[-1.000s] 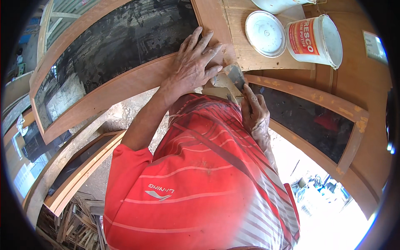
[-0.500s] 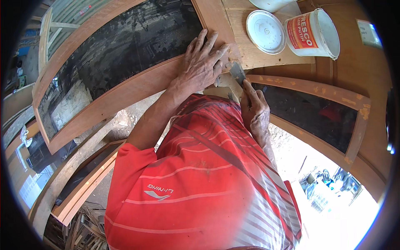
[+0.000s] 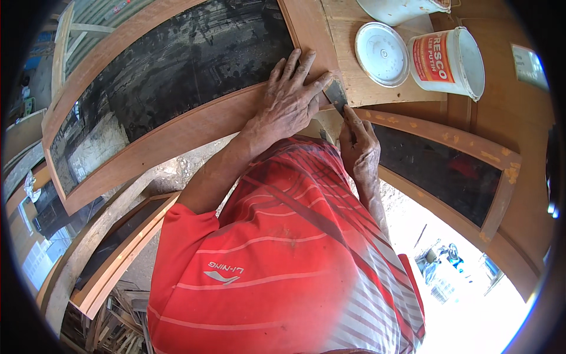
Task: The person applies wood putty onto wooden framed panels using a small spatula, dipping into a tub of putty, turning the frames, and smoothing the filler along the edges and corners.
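Note:
My left hand [image 3: 286,100] lies flat with fingers spread on the corner of a reddish-brown wooden frame [image 3: 227,112], which surrounds a dark, smudged panel [image 3: 200,65]. My right hand [image 3: 359,147] is closed around a putty knife [image 3: 336,94], its handle mostly hidden in the fingers. The metal blade points up and to the left, its tip at the frame's right end, close to my left thumb. Whether the tip touches the wood, I cannot tell.
A white lid [image 3: 382,56] and a tipped white tub [image 3: 448,62] rest on a wooden board at upper right, with another white container [image 3: 401,9] behind. A second dark-panelled frame [image 3: 510,171] with yellowish filler patches lies to the right. Scrap wood [image 3: 112,324] is piled at lower left.
The putty knife has shifted slightly up, and its blade is turned differently, nearer the left thumb. My left hand stays on the frame, while the whole view has shifted a little.

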Demonstrator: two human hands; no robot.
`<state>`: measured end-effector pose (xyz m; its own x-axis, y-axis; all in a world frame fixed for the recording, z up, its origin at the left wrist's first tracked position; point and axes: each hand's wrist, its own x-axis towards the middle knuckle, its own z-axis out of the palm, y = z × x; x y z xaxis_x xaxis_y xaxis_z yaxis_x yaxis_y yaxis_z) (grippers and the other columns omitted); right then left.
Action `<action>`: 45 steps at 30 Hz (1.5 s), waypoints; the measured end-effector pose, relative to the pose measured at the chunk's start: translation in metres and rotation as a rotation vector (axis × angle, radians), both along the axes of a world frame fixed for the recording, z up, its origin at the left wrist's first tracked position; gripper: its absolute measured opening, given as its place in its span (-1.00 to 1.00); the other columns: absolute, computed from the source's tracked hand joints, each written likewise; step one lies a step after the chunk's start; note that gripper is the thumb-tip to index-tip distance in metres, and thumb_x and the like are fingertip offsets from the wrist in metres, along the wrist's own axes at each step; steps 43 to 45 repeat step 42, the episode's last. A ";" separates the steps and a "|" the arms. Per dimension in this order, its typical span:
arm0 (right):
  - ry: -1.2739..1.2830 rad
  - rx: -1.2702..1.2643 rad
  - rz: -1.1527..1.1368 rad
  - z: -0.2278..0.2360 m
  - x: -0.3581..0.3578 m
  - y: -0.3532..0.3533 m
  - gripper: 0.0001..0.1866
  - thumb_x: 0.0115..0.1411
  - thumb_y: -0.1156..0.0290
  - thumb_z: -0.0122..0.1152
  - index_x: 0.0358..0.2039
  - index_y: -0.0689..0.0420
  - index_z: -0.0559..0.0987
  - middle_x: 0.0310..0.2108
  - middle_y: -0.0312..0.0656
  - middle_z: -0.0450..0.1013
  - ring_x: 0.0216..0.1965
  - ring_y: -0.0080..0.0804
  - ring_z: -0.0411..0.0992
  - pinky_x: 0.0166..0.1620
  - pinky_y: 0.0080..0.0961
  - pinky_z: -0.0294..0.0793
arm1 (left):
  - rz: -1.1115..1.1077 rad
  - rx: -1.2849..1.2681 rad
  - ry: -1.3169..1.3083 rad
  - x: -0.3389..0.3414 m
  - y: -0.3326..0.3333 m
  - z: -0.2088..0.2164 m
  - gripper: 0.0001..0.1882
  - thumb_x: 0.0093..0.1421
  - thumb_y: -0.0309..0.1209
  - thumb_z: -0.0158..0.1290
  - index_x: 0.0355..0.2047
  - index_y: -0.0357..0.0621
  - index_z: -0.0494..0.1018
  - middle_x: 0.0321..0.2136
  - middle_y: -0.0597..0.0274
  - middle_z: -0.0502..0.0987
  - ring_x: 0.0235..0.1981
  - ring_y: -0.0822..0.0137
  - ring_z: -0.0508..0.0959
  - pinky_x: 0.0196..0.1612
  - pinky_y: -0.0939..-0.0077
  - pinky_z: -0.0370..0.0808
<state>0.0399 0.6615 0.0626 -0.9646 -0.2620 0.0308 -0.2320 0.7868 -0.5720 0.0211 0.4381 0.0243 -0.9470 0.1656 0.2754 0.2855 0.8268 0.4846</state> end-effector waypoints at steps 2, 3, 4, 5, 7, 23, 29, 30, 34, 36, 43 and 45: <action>0.000 -0.011 0.023 -0.004 -0.007 0.001 -0.55 0.33 0.50 0.27 0.22 0.00 0.63 -0.35 -0.02 0.54 -0.40 -0.15 0.60 -0.30 -0.20 0.61 | 0.007 0.005 -0.013 0.000 -0.001 0.003 -0.44 0.33 -0.33 0.08 0.36 0.12 0.44 0.50 -0.18 0.10 0.49 -0.30 0.12 0.47 -0.25 0.12; 0.005 -0.024 0.038 -0.007 -0.011 0.000 -0.55 0.32 0.51 0.27 0.23 -0.01 0.63 -0.34 -0.02 0.54 -0.39 -0.15 0.59 -0.29 -0.21 0.61 | 0.001 0.018 -0.030 -0.001 -0.001 0.004 -0.42 0.34 -0.33 0.08 0.38 0.12 0.42 0.50 -0.19 0.10 0.49 -0.30 0.11 0.47 -0.25 0.12; 0.008 -0.029 0.049 -0.008 -0.015 0.000 -0.55 0.32 0.51 0.27 0.23 -0.01 0.63 -0.34 -0.02 0.54 -0.39 -0.15 0.59 -0.29 -0.21 0.61 | -0.004 0.030 -0.046 -0.002 -0.002 0.005 -0.41 0.34 -0.33 0.08 0.40 0.11 0.39 0.50 -0.19 0.10 0.50 -0.30 0.11 0.48 -0.25 0.11; 0.027 -0.051 0.064 -0.007 -0.018 0.002 -0.54 0.32 0.51 0.27 0.24 0.00 0.63 -0.33 -0.02 0.53 -0.39 -0.16 0.59 -0.29 -0.22 0.61 | -0.001 0.033 -0.051 -0.002 -0.001 0.009 -0.37 0.35 -0.32 0.09 0.43 0.06 0.33 0.48 -0.21 0.12 0.49 -0.32 0.11 0.48 -0.23 0.12; 0.079 -0.099 0.100 -0.003 -0.028 0.000 -0.54 0.34 0.53 0.25 0.26 0.05 0.60 -0.31 -0.02 0.53 -0.37 -0.17 0.58 -0.26 -0.25 0.60 | 0.034 0.142 -0.062 -0.004 -0.003 0.007 -0.36 0.35 -0.31 0.10 0.44 0.03 0.31 0.48 -0.22 0.14 0.49 -0.33 0.12 0.47 -0.22 0.13; 0.222 -0.111 0.276 -0.007 -0.196 -0.088 -0.62 0.39 0.41 0.22 0.18 0.23 0.58 -0.18 0.10 0.57 -0.23 0.09 0.61 -0.16 -0.12 0.61 | 0.462 0.007 0.077 -0.122 -0.056 -0.022 -0.28 0.32 -0.08 0.15 0.39 -0.22 0.36 0.40 -0.14 0.33 0.46 -0.28 0.19 0.49 -0.20 0.07; 0.223 -0.035 0.294 -0.010 -0.213 -0.096 -0.61 0.38 0.38 0.24 0.19 0.17 0.59 -0.20 0.07 0.55 -0.25 0.07 0.62 -0.21 -0.10 0.63 | 0.474 0.020 0.074 -0.126 -0.058 -0.019 -0.28 0.29 -0.10 0.17 0.38 -0.17 0.38 0.38 -0.09 0.38 0.43 -0.21 0.25 0.49 -0.18 0.09; 0.225 -0.026 0.300 -0.009 -0.213 -0.097 -0.61 0.37 0.39 0.24 0.18 0.15 0.59 -0.21 0.05 0.55 -0.26 0.06 0.62 -0.23 -0.11 0.63 | 0.477 0.021 0.069 -0.127 -0.058 -0.018 -0.28 0.29 -0.10 0.17 0.38 -0.17 0.38 0.38 -0.09 0.38 0.43 -0.21 0.25 0.49 -0.18 0.09; 0.240 -0.012 0.301 -0.003 -0.209 -0.101 -0.63 0.35 0.41 0.27 0.16 0.10 0.61 -0.23 -0.01 0.55 -0.29 0.01 0.62 -0.27 -0.14 0.64 | 0.476 0.034 0.079 -0.127 -0.060 -0.019 -0.30 0.28 -0.10 0.18 0.36 -0.15 0.41 0.35 -0.08 0.40 0.40 -0.20 0.28 0.46 -0.17 0.12; 0.283 0.014 0.307 -0.002 -0.206 -0.105 -0.63 0.33 0.43 0.30 0.15 0.06 0.62 -0.24 -0.06 0.55 -0.31 -0.05 0.62 -0.29 -0.18 0.65 | 0.476 0.029 0.088 -0.127 -0.060 -0.018 -0.31 0.28 -0.09 0.18 0.35 -0.14 0.42 0.34 -0.07 0.41 0.39 -0.19 0.30 0.45 -0.17 0.14; 0.378 0.064 0.327 -0.011 -0.202 -0.104 -0.56 0.29 0.40 0.36 0.18 0.02 0.61 -0.24 -0.11 0.56 -0.29 -0.12 0.63 -0.29 -0.22 0.66 | 0.475 0.033 0.078 -0.127 -0.060 -0.017 -0.32 0.29 -0.07 0.17 0.34 -0.14 0.44 0.35 -0.08 0.40 0.40 -0.19 0.29 0.45 -0.16 0.13; 0.378 0.064 0.327 -0.011 -0.202 -0.104 -0.56 0.29 0.40 0.36 0.18 0.02 0.61 -0.24 -0.11 0.56 -0.29 -0.12 0.63 -0.29 -0.22 0.66 | 0.475 0.033 0.078 -0.127 -0.060 -0.017 -0.32 0.29 -0.07 0.17 0.34 -0.14 0.44 0.35 -0.08 0.40 0.40 -0.19 0.29 0.45 -0.16 0.13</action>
